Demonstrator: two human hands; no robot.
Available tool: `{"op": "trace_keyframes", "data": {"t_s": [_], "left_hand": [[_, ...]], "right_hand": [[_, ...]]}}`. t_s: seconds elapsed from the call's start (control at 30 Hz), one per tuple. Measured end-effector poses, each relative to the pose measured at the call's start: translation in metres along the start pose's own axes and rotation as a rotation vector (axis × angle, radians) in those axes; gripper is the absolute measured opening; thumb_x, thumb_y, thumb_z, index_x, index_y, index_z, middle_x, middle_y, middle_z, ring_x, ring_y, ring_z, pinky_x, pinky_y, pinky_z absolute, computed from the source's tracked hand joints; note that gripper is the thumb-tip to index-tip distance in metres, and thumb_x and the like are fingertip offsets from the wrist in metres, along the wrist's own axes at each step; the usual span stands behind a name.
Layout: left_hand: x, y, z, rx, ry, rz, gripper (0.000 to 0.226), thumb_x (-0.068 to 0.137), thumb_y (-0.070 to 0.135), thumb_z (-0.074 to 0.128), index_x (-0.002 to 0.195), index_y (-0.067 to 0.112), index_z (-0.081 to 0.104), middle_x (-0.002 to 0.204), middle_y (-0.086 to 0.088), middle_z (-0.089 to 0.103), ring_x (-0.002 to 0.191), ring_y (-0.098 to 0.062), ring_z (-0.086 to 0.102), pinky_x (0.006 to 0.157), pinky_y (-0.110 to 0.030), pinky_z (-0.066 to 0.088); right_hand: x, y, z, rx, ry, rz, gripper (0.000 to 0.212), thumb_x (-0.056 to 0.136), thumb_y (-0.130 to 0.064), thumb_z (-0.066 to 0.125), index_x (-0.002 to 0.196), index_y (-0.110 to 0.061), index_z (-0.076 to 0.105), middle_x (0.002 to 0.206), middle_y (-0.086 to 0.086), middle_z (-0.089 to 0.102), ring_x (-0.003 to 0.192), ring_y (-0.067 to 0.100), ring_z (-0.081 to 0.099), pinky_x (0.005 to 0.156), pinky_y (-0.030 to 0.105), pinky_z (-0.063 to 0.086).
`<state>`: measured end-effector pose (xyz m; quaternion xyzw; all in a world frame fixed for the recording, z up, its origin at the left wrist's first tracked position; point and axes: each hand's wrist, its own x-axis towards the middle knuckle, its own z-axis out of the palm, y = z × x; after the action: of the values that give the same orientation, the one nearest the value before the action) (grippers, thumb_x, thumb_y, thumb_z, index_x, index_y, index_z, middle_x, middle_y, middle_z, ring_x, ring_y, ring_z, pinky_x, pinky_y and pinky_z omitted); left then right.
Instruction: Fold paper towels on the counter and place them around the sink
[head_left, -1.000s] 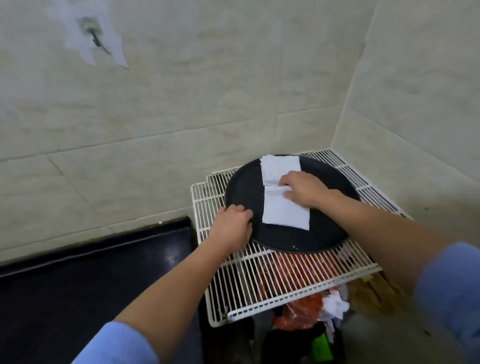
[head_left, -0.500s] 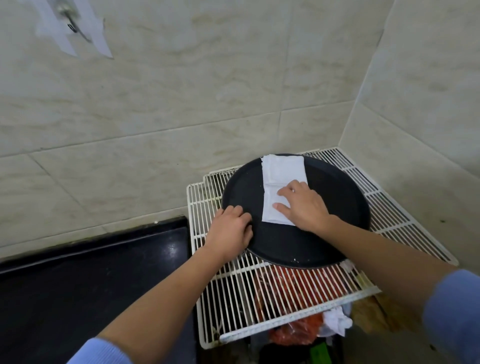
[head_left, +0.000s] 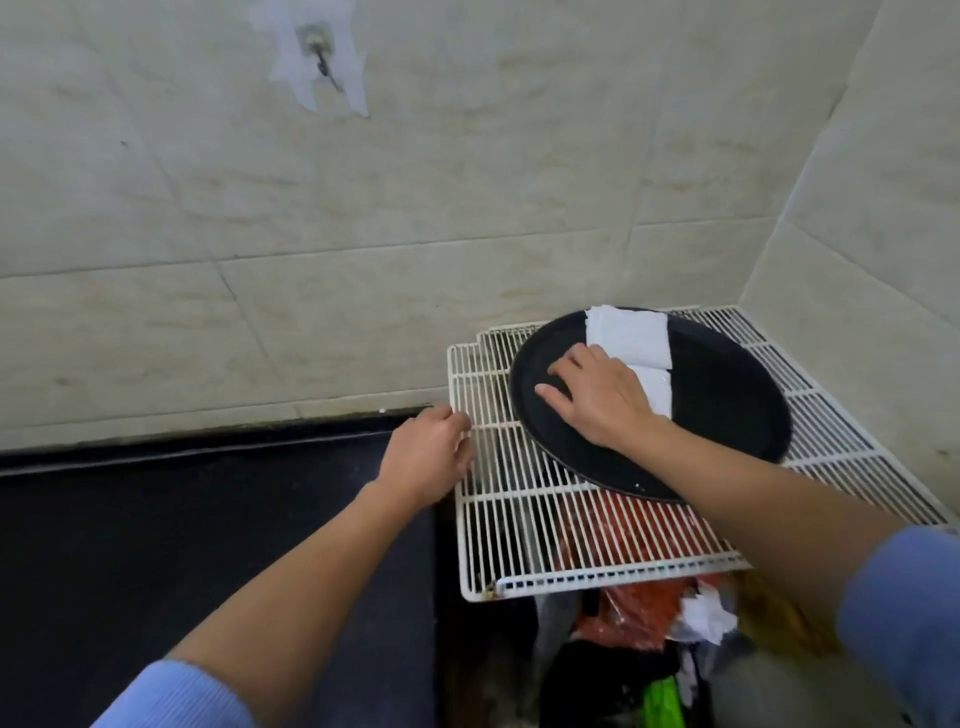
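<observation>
White paper towel (head_left: 628, 338), soft and matt, creased at its fold, lies under my right hand (head_left: 602, 400) on a round black tray (head_left: 727, 410), smooth with a dull sheen, plastic by the look of it. The wire rack (head_left: 519, 525) beneath is white-coated metal, discoloured at its front left corner. My sleeves (head_left: 171, 696) are ribbed blue knit. The desk (head_left: 156, 519) is dark, smooth and stone-like; the wall tiles (head_left: 467, 208) are pale and faintly glossy.

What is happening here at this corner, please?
A person is folding a paper towel that lies on a round black tray, set on a white wire rack. The right hand lies flat over the towel's near end. The left hand is at the rack's left edge; whether it grips is unclear.
</observation>
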<state>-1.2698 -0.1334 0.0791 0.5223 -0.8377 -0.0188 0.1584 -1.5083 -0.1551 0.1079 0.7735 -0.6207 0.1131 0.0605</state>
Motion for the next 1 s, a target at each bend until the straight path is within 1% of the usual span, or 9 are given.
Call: {"op": "trace_keyframes", "data": {"t_s": [0.07,0.13,0.23,0.3,0.47,0.57,0.67,0.8,1.0], "left_hand": [[-0.031,-0.029,-0.013,0.028,-0.007,-0.098,0.020,0.090,0.029,0.050,0.098,0.015,0.061,0.095,-0.002,0.058,0.088,-0.025,0.058,0.064,-0.034,0.041],[-0.072,-0.060,-0.029,0.046,-0.021,-0.194,0.020,0.091,0.030,0.048,0.100,0.017,0.061,0.097,-0.001,0.059,0.090,-0.025,0.059,0.066,-0.033,0.041],[-0.147,-0.114,-0.057,0.111,-0.060,-0.317,0.021,0.091,0.032,0.047,0.099,0.017,0.058,0.099,-0.002,0.059,0.093,-0.027,0.060,0.069,-0.035,0.044],[-0.203,-0.153,-0.077,0.146,-0.069,-0.400,0.019,0.091,0.032,0.047,0.098,0.018,0.058,0.099,-0.001,0.059,0.093,-0.028,0.060,0.069,-0.035,0.043],[-0.362,-0.246,-0.137,0.228,-0.084,-0.597,0.016,0.089,0.030,0.046,0.095,0.021,0.058,0.099,0.000,0.061,0.093,-0.028,0.060,0.068,-0.034,0.040],[-0.458,-0.291,-0.173,0.271,-0.084,-0.747,0.016,0.088,0.029,0.045,0.093,0.020,0.058,0.097,-0.001,0.061,0.092,-0.028,0.061,0.070,-0.036,0.046],[-0.546,-0.324,-0.202,0.308,-0.071,-0.899,0.019,0.089,0.030,0.045,0.097,0.020,0.059,0.102,-0.002,0.063,0.095,-0.028,0.061,0.073,-0.036,0.046],[-0.647,-0.350,-0.229,0.326,-0.029,-1.091,0.023,0.088,0.029,0.047,0.102,0.017,0.060,0.107,-0.005,0.065,0.098,-0.030,0.061,0.076,-0.036,0.049],[-0.765,-0.384,-0.250,0.300,-0.012,-1.362,0.024,0.088,0.029,0.047,0.103,0.017,0.060,0.106,-0.006,0.065,0.097,-0.030,0.060,0.074,-0.035,0.047]], "right_hand": [[0.005,-0.042,-0.004,0.037,0.007,-0.095,0.044,0.096,-0.050,0.040,0.116,-0.017,0.061,0.111,0.002,0.057,0.103,0.021,0.052,0.080,0.037,0.046],[0.008,-0.092,-0.004,0.059,-0.022,-0.186,0.042,0.096,-0.048,0.040,0.116,-0.018,0.061,0.112,0.001,0.059,0.106,0.021,0.054,0.079,0.038,0.048],[0.007,-0.183,0.004,0.084,-0.053,-0.315,0.038,0.095,-0.047,0.043,0.113,-0.018,0.061,0.111,0.004,0.062,0.106,0.026,0.057,0.079,0.039,0.048],[0.001,-0.251,0.011,0.112,-0.065,-0.398,0.038,0.095,-0.048,0.044,0.114,-0.019,0.060,0.111,0.004,0.062,0.105,0.027,0.058,0.077,0.038,0.048],[-0.026,-0.437,0.031,0.175,-0.107,-0.617,0.036,0.097,-0.048,0.041,0.117,-0.022,0.056,0.114,0.000,0.059,0.108,0.021,0.054,0.074,0.036,0.046],[-0.045,-0.546,0.036,0.210,-0.147,-0.736,0.037,0.097,-0.048,0.039,0.119,-0.023,0.054,0.116,-0.002,0.057,0.109,0.020,0.053,0.077,0.035,0.046],[-0.064,-0.645,0.035,0.240,-0.166,-0.883,0.038,0.097,-0.048,0.039,0.122,-0.023,0.053,0.117,-0.002,0.056,0.110,0.019,0.052,0.080,0.036,0.047],[-0.083,-0.761,0.033,0.254,-0.163,-1.063,0.038,0.097,-0.048,0.039,0.121,-0.023,0.053,0.116,-0.002,0.056,0.109,0.019,0.054,0.077,0.035,0.046],[-0.116,-0.915,0.044,0.250,-0.167,-1.325,0.037,0.097,-0.048,0.040,0.119,-0.022,0.053,0.115,0.000,0.057,0.107,0.021,0.056,0.077,0.036,0.045]]}}
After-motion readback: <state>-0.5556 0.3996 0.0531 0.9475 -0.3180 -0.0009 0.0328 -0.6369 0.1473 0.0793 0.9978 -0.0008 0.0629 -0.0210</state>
